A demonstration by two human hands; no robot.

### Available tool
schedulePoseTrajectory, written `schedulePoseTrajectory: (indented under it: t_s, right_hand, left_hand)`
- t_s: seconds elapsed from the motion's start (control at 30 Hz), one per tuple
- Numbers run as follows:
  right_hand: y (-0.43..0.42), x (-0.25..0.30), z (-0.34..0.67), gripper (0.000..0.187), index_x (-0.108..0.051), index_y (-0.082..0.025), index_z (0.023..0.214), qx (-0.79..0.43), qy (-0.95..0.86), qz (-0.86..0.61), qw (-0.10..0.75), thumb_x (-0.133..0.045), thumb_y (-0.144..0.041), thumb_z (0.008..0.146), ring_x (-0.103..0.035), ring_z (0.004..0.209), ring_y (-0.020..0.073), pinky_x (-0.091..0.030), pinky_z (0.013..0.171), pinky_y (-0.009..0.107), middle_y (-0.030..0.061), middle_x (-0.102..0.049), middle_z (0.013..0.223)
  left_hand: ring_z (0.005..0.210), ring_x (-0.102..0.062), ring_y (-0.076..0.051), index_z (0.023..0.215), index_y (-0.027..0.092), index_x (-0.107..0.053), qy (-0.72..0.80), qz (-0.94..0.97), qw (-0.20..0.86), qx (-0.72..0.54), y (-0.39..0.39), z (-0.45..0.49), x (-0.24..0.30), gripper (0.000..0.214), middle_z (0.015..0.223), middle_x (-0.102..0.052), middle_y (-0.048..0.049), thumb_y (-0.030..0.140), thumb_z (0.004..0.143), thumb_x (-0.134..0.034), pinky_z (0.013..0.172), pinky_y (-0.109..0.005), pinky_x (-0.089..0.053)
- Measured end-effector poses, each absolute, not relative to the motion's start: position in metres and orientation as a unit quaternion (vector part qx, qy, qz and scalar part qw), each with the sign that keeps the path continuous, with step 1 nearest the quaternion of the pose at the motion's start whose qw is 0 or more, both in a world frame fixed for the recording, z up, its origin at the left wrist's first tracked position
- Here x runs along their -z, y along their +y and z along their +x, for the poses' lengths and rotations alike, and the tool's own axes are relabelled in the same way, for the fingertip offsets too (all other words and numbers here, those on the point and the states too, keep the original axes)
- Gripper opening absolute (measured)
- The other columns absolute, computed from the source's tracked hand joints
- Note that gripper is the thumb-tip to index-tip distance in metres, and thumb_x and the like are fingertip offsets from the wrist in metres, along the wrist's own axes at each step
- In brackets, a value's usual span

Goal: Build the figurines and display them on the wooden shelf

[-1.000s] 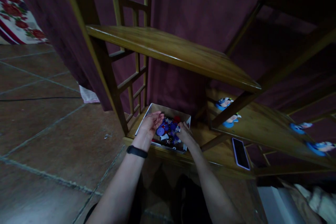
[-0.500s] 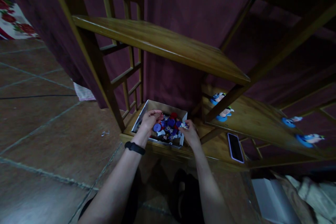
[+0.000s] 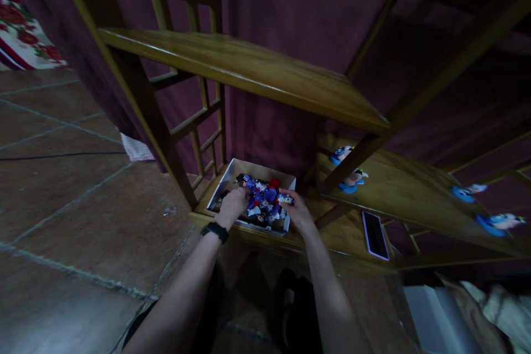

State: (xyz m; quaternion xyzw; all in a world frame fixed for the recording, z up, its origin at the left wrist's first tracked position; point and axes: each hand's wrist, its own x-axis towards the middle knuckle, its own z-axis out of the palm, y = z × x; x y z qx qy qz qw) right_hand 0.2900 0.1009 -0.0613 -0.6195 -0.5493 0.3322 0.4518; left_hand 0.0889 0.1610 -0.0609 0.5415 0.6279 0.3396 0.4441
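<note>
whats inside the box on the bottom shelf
A heap of small toy figures, mostly blue, purple, red and white, lies in the box. The left hand and right hand rest in the heap and cover its near part; the box floor and anything beneath the figures are hidden.

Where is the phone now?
In the head view, the dark flat phone lies on the lowest wooden shelf, right of the open cardboard box and the right hand.

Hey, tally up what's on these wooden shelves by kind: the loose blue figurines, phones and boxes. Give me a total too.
Loose blue figurines: 4
Phone: 1
Box of small toys: 1
Total: 6
</note>
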Motion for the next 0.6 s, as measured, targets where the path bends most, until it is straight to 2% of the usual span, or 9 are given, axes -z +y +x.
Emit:
schedulePoseTrajectory:
  t_s: [0.13, 0.27, 0.4, 0.53, 0.6]
  right_hand:
    - [0.102, 0.06, 0.291, 0.036, -0.056, -0.02, 0.1, -0.335, -0.532, -0.618, 0.472, -0.054, -0.021, 0.064, -0.057, 0.091, 0.0174, -0.044, 0.081, 0.03, 0.003, -0.062, 0.102]
    - [0.103, 0.06, 0.293, 0.03, -0.058, -0.02, 0.094, -0.332, -0.525, -0.628, 0.47, -0.055, -0.023, 0.064, -0.058, 0.082, 0.0163, -0.046, 0.075, 0.029, 0.0008, -0.063, 0.093]
    - [0.101, 0.058, 0.292, 0.029, -0.059, -0.021, 0.093, -0.343, -0.521, -0.623, 0.473, -0.057, -0.024, 0.064, -0.058, 0.076, 0.0149, -0.047, 0.07, 0.027, -0.0006, -0.063, 0.089]
    - [0.099, 0.053, 0.285, 0.03, -0.058, -0.023, 0.097, -0.383, -0.5, -0.604, 0.488, -0.055, -0.026, 0.067, -0.057, 0.067, 0.0131, -0.049, 0.059, 0.025, -0.0011, -0.062, 0.084]
    - [0.099, 0.052, 0.28, 0.031, -0.056, -0.023, 0.098, -0.4, -0.491, -0.589, 0.502, -0.055, -0.027, 0.067, -0.057, 0.066, 0.0132, -0.05, 0.056, 0.024, -0.0008, -0.062, 0.085]
  left_hand:
    - [0.101, -0.054, -0.025, 0.066, 0.023, -0.061, 0.616, 0.588, 0.419, -0.315, 0.157, 0.091, 0.072, 0.025, 0.073, -0.061, -0.0051, 0.0, 0.055, -0.066, 0.088, -0.027, -0.036]
    - [0.105, -0.052, -0.025, 0.067, 0.021, -0.058, 0.595, 0.552, 0.46, -0.361, 0.154, 0.094, 0.078, 0.028, 0.08, -0.061, -0.0072, -0.004, 0.054, -0.063, 0.089, -0.026, -0.036]
    - [0.104, -0.053, -0.024, 0.067, 0.021, -0.056, 0.583, 0.529, 0.468, -0.402, 0.153, 0.095, 0.08, 0.032, 0.078, -0.06, -0.0063, -0.007, 0.052, -0.06, 0.087, -0.026, -0.036]
    - [0.092, -0.058, -0.022, 0.061, 0.021, -0.054, 0.592, 0.5, 0.476, -0.417, 0.158, 0.094, 0.072, 0.031, 0.064, -0.056, -0.0018, -0.007, 0.05, -0.061, 0.079, -0.024, -0.041]
    - [0.078, -0.06, -0.018, 0.058, 0.02, -0.053, 0.576, 0.447, 0.534, -0.427, 0.161, 0.096, 0.065, 0.027, 0.058, -0.054, 0.0009, -0.005, 0.051, -0.062, 0.07, -0.023, -0.044]
